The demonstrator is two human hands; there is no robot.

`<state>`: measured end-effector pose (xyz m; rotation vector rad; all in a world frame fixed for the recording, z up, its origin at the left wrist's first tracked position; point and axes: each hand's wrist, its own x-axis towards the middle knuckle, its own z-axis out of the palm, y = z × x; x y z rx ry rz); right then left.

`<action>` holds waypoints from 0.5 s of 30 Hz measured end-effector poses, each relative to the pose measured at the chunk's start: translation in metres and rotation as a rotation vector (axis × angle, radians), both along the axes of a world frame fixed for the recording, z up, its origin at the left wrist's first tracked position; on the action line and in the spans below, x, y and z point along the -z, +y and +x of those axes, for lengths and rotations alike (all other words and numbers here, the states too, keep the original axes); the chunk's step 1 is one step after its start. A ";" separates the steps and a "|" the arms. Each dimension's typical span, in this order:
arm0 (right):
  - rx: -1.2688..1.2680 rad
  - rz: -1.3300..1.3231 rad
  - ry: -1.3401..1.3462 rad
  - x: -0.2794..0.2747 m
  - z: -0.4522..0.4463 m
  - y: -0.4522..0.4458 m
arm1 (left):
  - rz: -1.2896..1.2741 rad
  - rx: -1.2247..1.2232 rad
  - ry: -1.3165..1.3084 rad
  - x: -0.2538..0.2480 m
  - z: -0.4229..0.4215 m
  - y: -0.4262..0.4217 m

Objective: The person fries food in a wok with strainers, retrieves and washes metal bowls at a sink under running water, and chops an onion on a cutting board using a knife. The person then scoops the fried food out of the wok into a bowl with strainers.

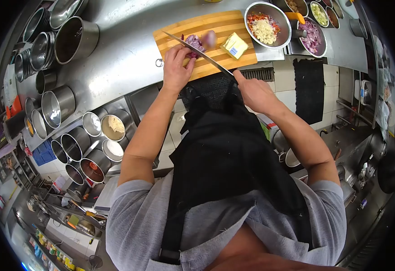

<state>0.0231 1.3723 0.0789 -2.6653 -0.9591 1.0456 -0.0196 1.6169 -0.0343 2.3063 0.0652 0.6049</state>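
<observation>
A long knife (206, 58) lies across a striped wooden board (175, 38), its handle wrapped by the fingers of my right hand (254, 91). Chopped red onion (195, 43) sits under and beside the blade. The fingertips of my left hand (178, 67) press together on the onion's left side, close to the blade. Just right of the chopped part is a blurred piece of red onion (209, 39). A yellow packet with a white and blue label (235, 45) rests on the board's right part.
Beyond the board's right end stands a steel bowl (279, 42) of chopped red and pale food. Further right, another bowl (312, 38) holds sliced red onion, near an orange handle (295, 17). Steel pots (76, 40) stand at the left. A small metal ring (159, 63) lies by the board.
</observation>
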 end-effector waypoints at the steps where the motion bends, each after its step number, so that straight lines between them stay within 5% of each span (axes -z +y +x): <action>1: -0.006 0.003 0.004 -0.005 -0.002 -0.002 | 0.021 -0.009 -0.004 0.000 0.000 -0.001; 10: 0.028 0.035 -0.011 0.053 -0.001 0.021 | -0.003 0.009 0.005 0.002 0.000 0.002; 15: -0.004 0.004 -0.008 0.005 0.004 0.014 | -0.018 0.000 0.008 0.005 -0.001 0.002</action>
